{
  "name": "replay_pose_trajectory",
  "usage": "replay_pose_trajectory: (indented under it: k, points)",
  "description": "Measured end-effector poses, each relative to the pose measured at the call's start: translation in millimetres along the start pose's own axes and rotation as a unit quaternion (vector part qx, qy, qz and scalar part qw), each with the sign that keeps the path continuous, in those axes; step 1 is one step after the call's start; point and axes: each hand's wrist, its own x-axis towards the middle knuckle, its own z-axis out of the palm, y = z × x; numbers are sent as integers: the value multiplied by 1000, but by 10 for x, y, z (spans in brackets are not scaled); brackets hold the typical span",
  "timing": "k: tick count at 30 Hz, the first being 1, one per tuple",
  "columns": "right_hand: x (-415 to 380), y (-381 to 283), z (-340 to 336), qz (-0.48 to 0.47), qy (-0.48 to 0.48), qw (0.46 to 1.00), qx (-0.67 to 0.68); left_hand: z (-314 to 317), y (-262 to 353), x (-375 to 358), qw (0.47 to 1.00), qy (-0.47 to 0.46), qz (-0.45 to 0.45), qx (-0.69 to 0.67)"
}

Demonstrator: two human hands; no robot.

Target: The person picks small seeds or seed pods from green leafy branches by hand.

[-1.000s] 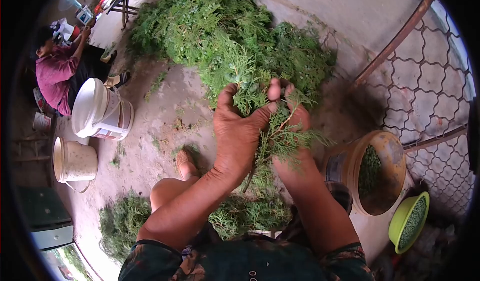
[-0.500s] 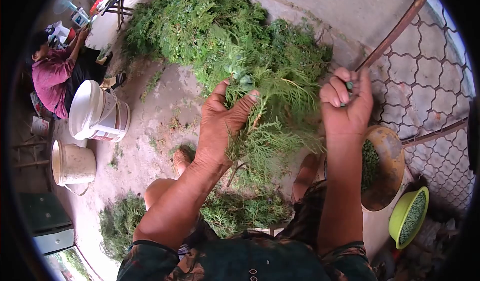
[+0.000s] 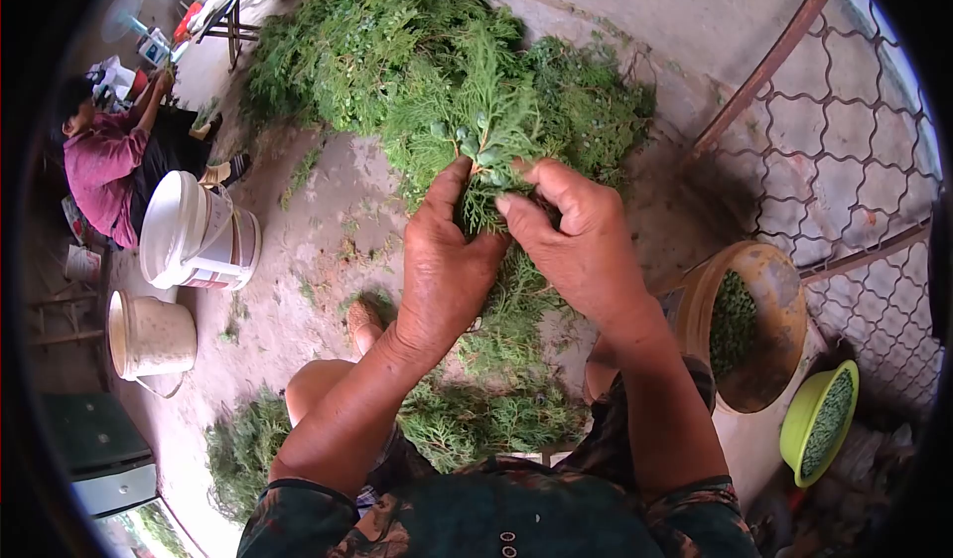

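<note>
My left hand (image 3: 447,270) is closed round a green conifer sprig (image 3: 491,126) that stands up in front of a large heap of branches (image 3: 397,52). Small blue-green cones (image 3: 472,148) sit on the sprig just above my left fingertips. From the right, my right hand (image 3: 571,222) touches the sprig beside the cones, its thumb and forefinger close together; whether a cone is between them is hidden. Below my hands, more cut greenery (image 3: 496,419) lies between my feet.
A tan bucket (image 3: 784,310) holding green cones stands at the right, near a yellow-green basin (image 3: 829,424) of cones and a wire mesh (image 3: 844,131). Left are a white bucket (image 3: 213,245), a smaller bucket (image 3: 159,332) and a seated person (image 3: 104,166) handling a sprig.
My right hand has moved left from beside the tan bucket to the sprig; the cones it held no longer show. The sprig in my left hand now points more upright.
</note>
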Motion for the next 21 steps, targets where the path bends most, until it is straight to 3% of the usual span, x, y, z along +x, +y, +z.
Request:
replay_pose_trajectory:
  k: [3, 5, 10, 13, 15, 17, 19, 21]
  points:
    - [-13, 89, 34, -60, 55, 990, -113, 27, -14, -7, 999, 4, 3, -40]
    - [-17, 82, 28, -47, 42, 993, -97, -9, 65, -18, 989, -14, -98, -110]
    - [-4, 84, 65, -51, 38, 998, -23, -16, 53, -35, 996, -46, -71, -35]
    - [-42, 121, 30, -13, 2, 995, -102, -64, 135, -32, 995, -52, -82, -27]
    - [-43, 167, -4, -43, -16, 987, -153, -90, 105, -25, 992, -62, -101, -33]
    - [-63, 86, -24, -36, -22, 987, -156, -108, -58, -9, 998, -29, -37, -42]
    - [-38, 34, -48, -39, -21, 986, -160, -149, -29, -4, 999, -25, -36, 8]
    - [-39, 16, -70, -14, -16, 996, -92, -168, -70, -34, 995, -55, 40, 79]
